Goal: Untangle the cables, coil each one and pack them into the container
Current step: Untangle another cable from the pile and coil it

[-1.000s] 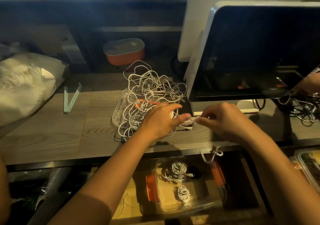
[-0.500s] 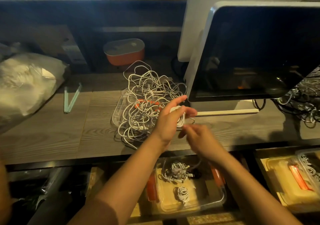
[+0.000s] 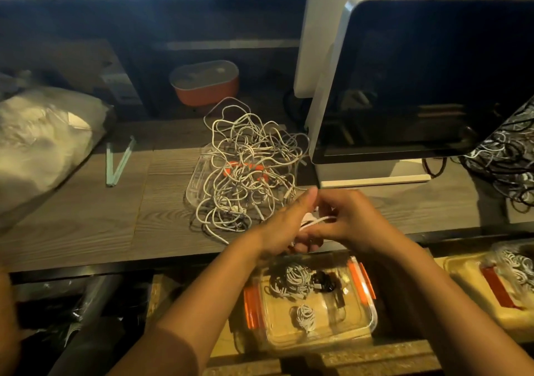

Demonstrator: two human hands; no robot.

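Note:
A tangle of white cables (image 3: 248,159) lies heaped on a clear lid with an orange clip on the wooden desk (image 3: 86,219). At the desk's front edge my left hand (image 3: 284,228) and my right hand (image 3: 346,219) meet, both holding one coiled white cable (image 3: 313,220) between them. Below the desk stands a clear container (image 3: 361,326) with orange latches. It holds a large white coil (image 3: 291,280), a small white coil (image 3: 304,316) and a black one (image 3: 325,280).
A monitor (image 3: 419,86) stands at the right, with a pile of dark and white cables (image 3: 508,156) beside it. An orange box (image 3: 206,86) sits at the back, a white bag (image 3: 37,135) on the left, a pale green strip (image 3: 118,161) near it. Another container (image 3: 491,286) lies at lower right.
My right hand dropped below the left, then rose to meet it again. The cable has been wound into a small coil held between both hands near the desk edge.

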